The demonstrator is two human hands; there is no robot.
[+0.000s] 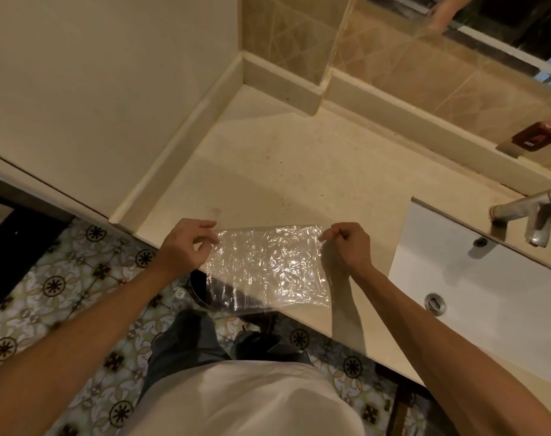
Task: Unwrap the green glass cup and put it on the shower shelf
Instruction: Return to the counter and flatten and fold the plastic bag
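Note:
A crinkled sheet of clear plastic wrap (267,265) hangs stretched between my two hands above the front edge of the beige counter (283,171). My left hand (186,243) pinches its upper left corner. My right hand (349,243) pinches its upper right corner. The sheet is flat and holds nothing. No green glass cup shows anywhere in the view, and no shower shelf either.
A white sink (475,297) with a drain (435,304) is set into the counter at the right, under a metal faucet (525,215). A mirror (456,67) backs the counter. A dark round bin (201,289) stands on the patterned tile floor (79,278) below.

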